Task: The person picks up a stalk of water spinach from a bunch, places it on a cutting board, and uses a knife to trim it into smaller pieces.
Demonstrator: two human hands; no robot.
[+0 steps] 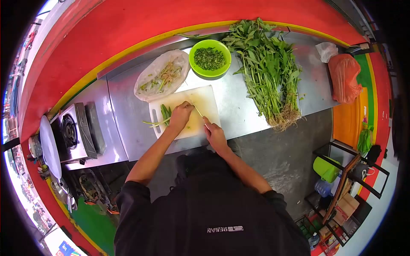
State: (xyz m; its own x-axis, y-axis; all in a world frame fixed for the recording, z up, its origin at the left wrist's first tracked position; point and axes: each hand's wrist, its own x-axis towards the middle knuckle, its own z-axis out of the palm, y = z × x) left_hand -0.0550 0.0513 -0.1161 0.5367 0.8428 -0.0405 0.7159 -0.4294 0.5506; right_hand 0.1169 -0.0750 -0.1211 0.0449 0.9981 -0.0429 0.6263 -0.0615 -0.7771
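Note:
A knife (197,110) is in my right hand (216,135), its blade pointing away from me over the white cutting board (209,96). My left hand (182,115) is closed over the middle of the board, fingertips close to the blade; what they pinch is hidden. Beside that hand, on the left of the board, lie several green stalks (165,112), and pale stems reach past the board's edge. Beyond the board stands a lime-green bowl (193,68) of finely chopped greens (209,58). To its left, a clear plastic bag (145,81) holds rooty trimmings (164,77).
A large bunch of leafy greens (269,64) lies on the steel counter (237,111), roots towards me. At the left stands a gas stove (70,130). A red plastic bag (344,77) sits at the far right, and a dark-framed rack (341,192) stands below it.

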